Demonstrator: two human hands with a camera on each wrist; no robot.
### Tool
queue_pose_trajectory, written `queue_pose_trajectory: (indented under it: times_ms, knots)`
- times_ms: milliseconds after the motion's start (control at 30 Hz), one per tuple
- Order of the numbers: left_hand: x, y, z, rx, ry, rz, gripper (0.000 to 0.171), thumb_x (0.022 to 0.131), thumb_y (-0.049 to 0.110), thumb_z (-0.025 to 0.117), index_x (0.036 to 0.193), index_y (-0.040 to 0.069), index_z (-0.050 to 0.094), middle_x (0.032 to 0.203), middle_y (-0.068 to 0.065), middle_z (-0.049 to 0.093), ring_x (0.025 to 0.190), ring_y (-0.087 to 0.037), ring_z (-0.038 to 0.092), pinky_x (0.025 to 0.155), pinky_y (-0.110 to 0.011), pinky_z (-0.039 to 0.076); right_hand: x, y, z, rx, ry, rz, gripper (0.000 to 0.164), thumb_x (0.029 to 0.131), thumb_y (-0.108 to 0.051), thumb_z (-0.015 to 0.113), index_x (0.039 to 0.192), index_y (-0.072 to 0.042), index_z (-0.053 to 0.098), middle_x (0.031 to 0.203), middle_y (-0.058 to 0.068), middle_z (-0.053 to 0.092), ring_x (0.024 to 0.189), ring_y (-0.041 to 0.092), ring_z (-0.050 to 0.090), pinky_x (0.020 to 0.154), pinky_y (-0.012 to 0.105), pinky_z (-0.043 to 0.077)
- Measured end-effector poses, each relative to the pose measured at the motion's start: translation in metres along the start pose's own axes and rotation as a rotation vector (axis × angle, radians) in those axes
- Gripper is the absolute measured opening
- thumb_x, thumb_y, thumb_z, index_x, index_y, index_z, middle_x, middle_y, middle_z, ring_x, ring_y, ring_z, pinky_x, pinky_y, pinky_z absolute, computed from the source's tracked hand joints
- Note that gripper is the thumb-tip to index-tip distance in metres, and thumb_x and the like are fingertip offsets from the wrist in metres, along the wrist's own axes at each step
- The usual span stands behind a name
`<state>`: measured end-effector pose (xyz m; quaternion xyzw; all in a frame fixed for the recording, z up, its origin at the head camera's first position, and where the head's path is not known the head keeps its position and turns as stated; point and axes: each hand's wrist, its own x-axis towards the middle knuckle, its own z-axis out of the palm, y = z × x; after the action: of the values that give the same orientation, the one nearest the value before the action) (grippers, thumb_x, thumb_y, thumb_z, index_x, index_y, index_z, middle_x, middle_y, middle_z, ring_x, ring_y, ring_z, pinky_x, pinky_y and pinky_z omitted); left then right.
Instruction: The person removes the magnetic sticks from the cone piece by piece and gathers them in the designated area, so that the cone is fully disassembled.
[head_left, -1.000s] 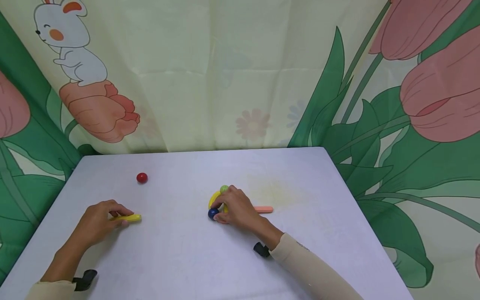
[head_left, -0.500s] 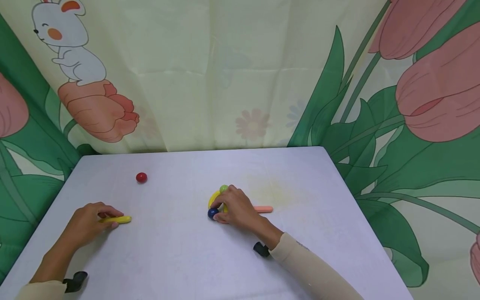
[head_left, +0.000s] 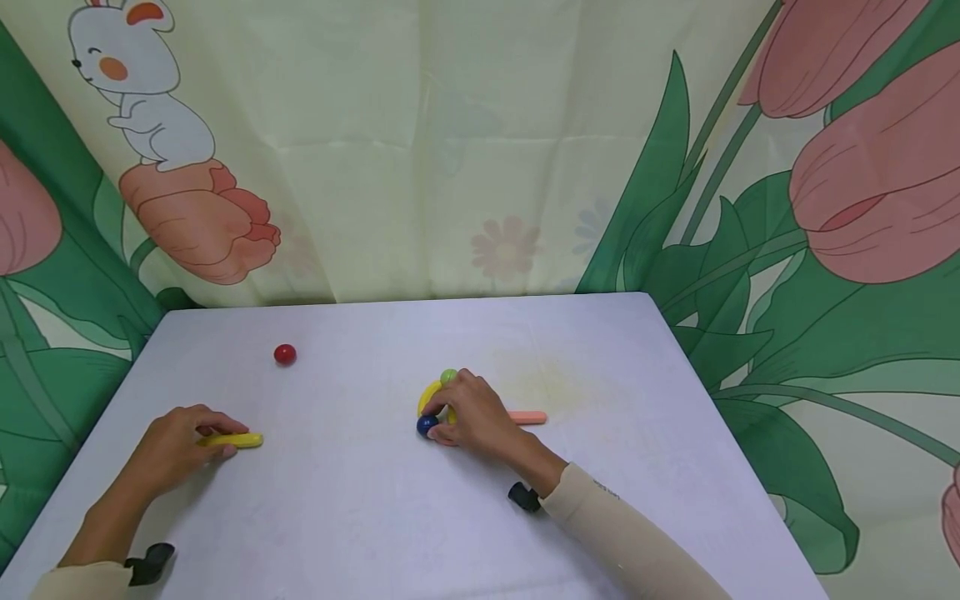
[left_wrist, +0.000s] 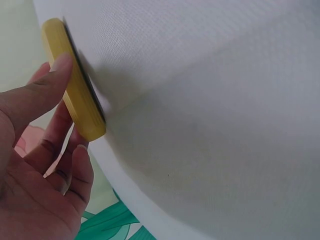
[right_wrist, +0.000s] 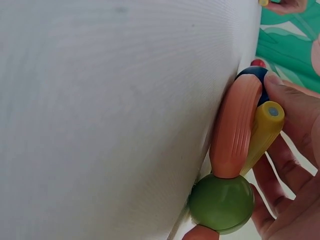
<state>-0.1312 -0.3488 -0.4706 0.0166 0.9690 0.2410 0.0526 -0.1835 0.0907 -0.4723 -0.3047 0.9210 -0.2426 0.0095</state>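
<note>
My left hand (head_left: 174, 440) pinches a yellow magnetic rod (head_left: 243, 440) between thumb and fingers. In the left wrist view this yellow rod (left_wrist: 82, 95) lies close along the white tabletop. The right hand (head_left: 480, 421) holds a dark blue ball (head_left: 427, 426) at the near left end of a joined group of magnetic rods and balls. That group includes a curved yellow rod (head_left: 429, 396) and a light green ball (head_left: 449, 377). From the right wrist, an orange curved rod (right_wrist: 235, 127), a second yellow rod (right_wrist: 265, 130) and a darker green ball (right_wrist: 221, 202) show; the hand hides part of the group in the head view.
A loose red ball (head_left: 285, 355) lies at the back left of the white table (head_left: 360, 517). One salmon rod (head_left: 528, 417) sticks out to the right from under the right hand. Behind the table hangs a printed curtain (head_left: 375, 167).
Between the first and second frames my left hand has moved a little to the left with the yellow rod, then stays there. The right hand and its group have not visibly moved.
</note>
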Motion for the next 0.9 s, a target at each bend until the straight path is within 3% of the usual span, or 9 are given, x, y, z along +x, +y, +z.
queue_pose_trajectory:
  times_ms: [200,433,633,900]
  knots:
    - [0.002,0.002,-0.001,0.004,-0.018,-0.008,0.026,0.083,0.007,0.090,0.108,0.010,0.083,0.108,-0.017,0.075,0.102,-0.036,0.063,0.072,-0.029,0.051,0.001,0.000,0.000,0.006,-0.003,0.001,0.022,0.084,-0.026,0.093,0.105,-0.025,0.086,0.104,-0.012,0.079,0.099,0.011,0.053,0.090,0.031,0.046]
    - [0.003,0.011,-0.003,0.017,-0.022,0.003,0.034,0.083,0.012,0.091,0.115,0.011,0.081,0.113,-0.019,0.076,0.107,-0.040,0.060,0.082,-0.057,0.058,0.000,0.001,0.000,0.012,0.007,-0.011,0.024,0.083,-0.025,0.093,0.105,-0.024,0.085,0.102,-0.012,0.079,0.100,0.012,0.054,0.092,0.033,0.047]
    - [0.003,0.033,0.001,0.016,-0.003,0.031,0.037,0.083,0.018,0.091,0.118,0.012,0.081,0.119,-0.022,0.073,0.110,-0.042,0.059,0.083,-0.062,0.056,-0.001,0.003,-0.003,0.080,0.015,-0.008,0.025,0.082,-0.025,0.093,0.107,-0.023,0.085,0.100,-0.009,0.078,0.098,0.011,0.052,0.091,0.032,0.046]
    - [0.007,0.067,0.011,-0.004,0.062,0.118,0.035,0.083,0.016,0.091,0.117,0.017,0.081,0.117,-0.015,0.075,0.110,-0.037,0.060,0.085,-0.059,0.054,0.003,0.007,-0.009,0.119,0.049,-0.013,0.025,0.085,-0.025,0.092,0.108,-0.020,0.086,0.101,-0.007,0.081,0.092,0.013,0.052,0.085,0.031,0.045]
